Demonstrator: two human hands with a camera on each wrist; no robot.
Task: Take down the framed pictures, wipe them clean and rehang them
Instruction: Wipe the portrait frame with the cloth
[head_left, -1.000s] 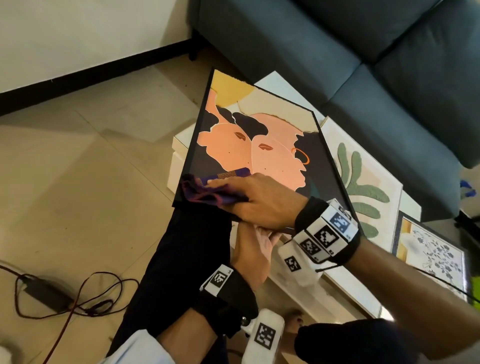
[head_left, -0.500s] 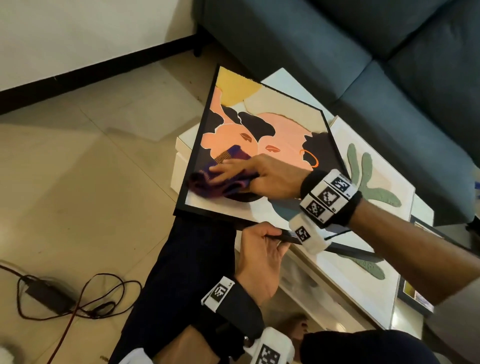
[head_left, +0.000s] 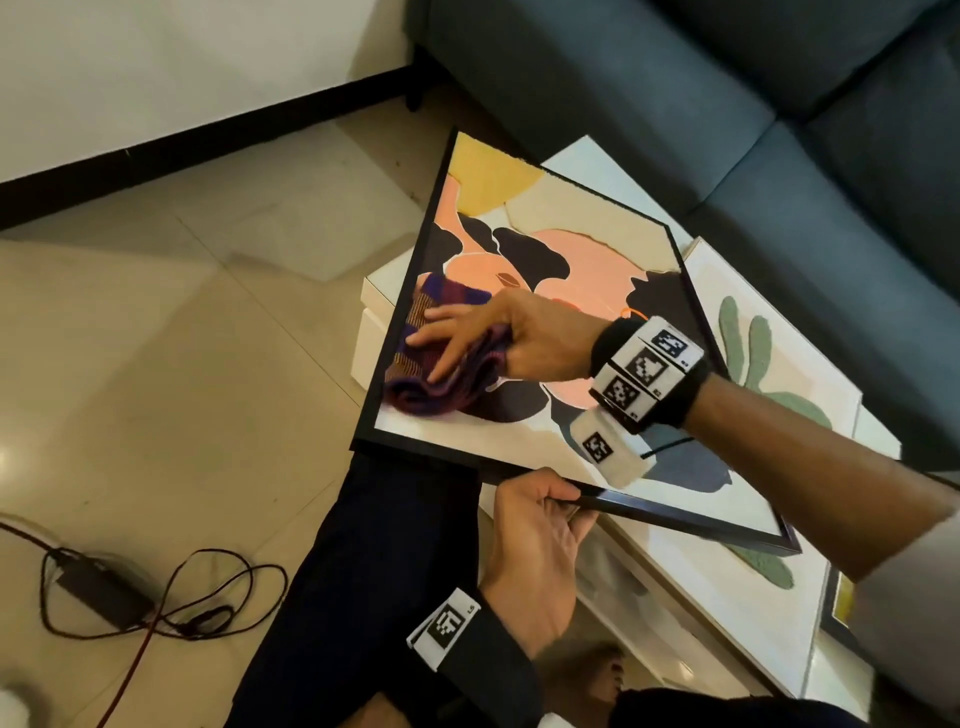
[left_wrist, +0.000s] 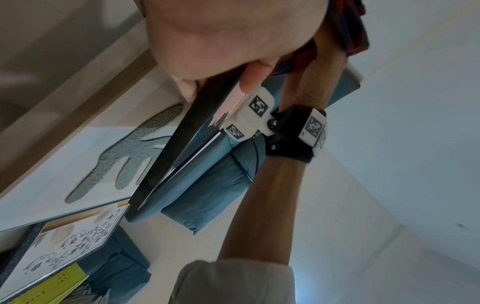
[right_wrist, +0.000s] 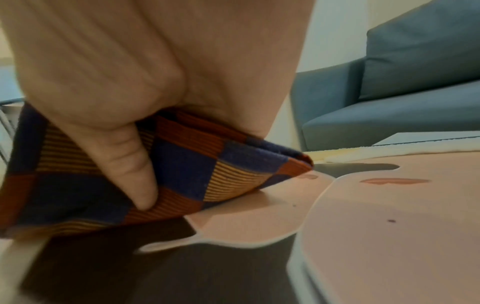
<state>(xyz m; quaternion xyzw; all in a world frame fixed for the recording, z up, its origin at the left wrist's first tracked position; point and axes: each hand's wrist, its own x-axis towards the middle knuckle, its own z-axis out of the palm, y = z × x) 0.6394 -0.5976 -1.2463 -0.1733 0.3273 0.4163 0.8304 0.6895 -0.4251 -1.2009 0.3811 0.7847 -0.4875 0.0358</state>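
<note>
A black-framed picture (head_left: 597, 249) of two peach faces lies tilted over a white table and my lap. My right hand (head_left: 457, 338) presses a checked purple and orange cloth (head_left: 431, 395) flat on the glass near the frame's left edge. In the right wrist view the thumb (right_wrist: 124, 164) is tucked into the cloth (right_wrist: 207, 164), pinching a fold on the picture (right_wrist: 363, 205). My left hand (head_left: 540, 525) grips the near rail of the frame. In the left wrist view the thumb and fingers of this left hand (left_wrist: 221, 41) clamp the dark frame edge (left_wrist: 182, 144).
A picture with a green plant shape (head_left: 753, 353) lies on the white table (head_left: 374, 301) under the held one. A dark-framed floral print (left_wrist: 72, 242) lies beside it. A blue sofa (head_left: 675, 104) stands behind. A power adapter with cables (head_left: 104, 592) lies on the tiled floor.
My right hand has slid the cloth from the picture's near left corner farther up along the left side. My left hand has come out from under the frame to its near rail.
</note>
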